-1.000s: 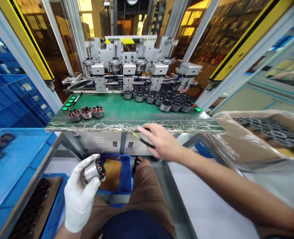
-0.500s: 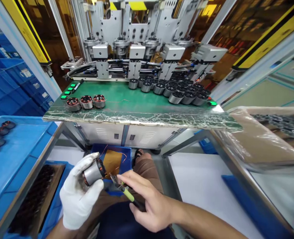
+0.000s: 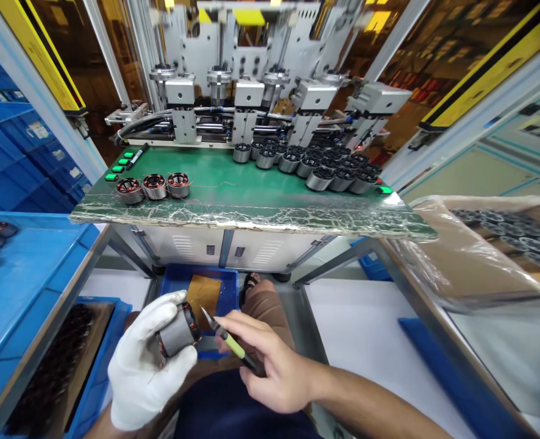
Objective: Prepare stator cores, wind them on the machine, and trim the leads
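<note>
My left hand (image 3: 144,360), in a white glove, is closed around a motor stator (image 3: 178,332), a grey metal cylinder with copper windings at its ends. It is tilted, with one end facing right. Bare, my right hand (image 3: 274,360) grips wire cutters (image 3: 228,341) with green and black handles. Their pointed jaws sit just right of the stator's end, apart from it. Three wound stators (image 3: 154,186) with loose copper wire ends stand on the left of the green worktop (image 3: 215,195). Several grey and black stator cores (image 3: 320,178) without visible copper crowd its right side.
Behind the worktop rises a machine with metal blocks (image 3: 249,94). Below, a blue bin (image 3: 172,277) holds brown cardboard (image 3: 205,292). Blue trays (image 3: 46,244) with stators flank me on the left; a plastic-lined box (image 3: 434,256) of metal rings stands right. Green buttons (image 3: 118,169) line the worktop's left edge.
The long copper wires at the stator's right end no longer show. My left hand has turned the stator slightly, and the cutters' jaws have moved up and left, now looking closed.
</note>
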Demonstrator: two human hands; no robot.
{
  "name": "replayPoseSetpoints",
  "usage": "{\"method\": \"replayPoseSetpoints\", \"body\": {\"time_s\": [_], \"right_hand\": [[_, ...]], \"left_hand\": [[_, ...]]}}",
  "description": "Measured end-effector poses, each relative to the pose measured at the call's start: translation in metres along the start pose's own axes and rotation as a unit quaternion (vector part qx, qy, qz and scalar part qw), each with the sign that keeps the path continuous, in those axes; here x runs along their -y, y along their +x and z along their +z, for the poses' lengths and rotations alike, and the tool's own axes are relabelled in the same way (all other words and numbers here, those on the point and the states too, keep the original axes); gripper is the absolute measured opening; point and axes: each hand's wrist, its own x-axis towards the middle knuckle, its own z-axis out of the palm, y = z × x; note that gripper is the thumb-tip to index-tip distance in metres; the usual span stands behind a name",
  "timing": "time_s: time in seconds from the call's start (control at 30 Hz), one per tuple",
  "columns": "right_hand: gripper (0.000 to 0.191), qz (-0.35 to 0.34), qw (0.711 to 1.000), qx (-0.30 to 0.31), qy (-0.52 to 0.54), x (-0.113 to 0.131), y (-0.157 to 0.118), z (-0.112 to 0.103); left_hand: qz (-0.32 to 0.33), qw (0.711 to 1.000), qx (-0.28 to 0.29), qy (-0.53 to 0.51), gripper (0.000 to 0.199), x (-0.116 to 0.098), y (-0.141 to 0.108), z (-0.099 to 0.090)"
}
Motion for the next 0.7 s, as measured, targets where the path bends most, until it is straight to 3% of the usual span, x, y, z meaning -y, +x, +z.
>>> {"method": "replayPoseSetpoints", "body": {"time_s": [0.17,0.33,0.43,0.53,0.63,0.7], "right_hand": [[0.085,-0.023,0.999,0.002,-0.022,0.002,0.005,0.000],[0.075,-0.027,0.997,-0.014,-0.067,-0.002,0.003,0.001],[0.071,0.036,0.995,0.001,-0.088,-0.008,-0.005,0.000],[0.071,0.109,0.976,0.037,-0.187,-0.013,-0.016,-0.004],[0.068,0.042,0.947,0.093,-0.306,-0.013,-0.013,-0.022],[0.065,-0.039,0.929,0.108,-0.351,-0.008,0.003,-0.043]], "left_hand": [[0.023,0.999,0.043,0.020,0.061,0.002,-0.002,-0.005],[0.019,0.997,0.077,0.014,0.062,0.010,-0.005,-0.007],[-0.006,0.997,0.079,0.021,0.058,0.016,-0.013,-0.006],[-0.027,0.996,0.063,0.051,0.051,0.016,-0.023,-0.009],[-0.031,0.988,0.039,0.146,0.042,0.011,-0.019,-0.026],[-0.048,0.972,0.013,0.230,0.038,0.007,-0.005,-0.052]]}}
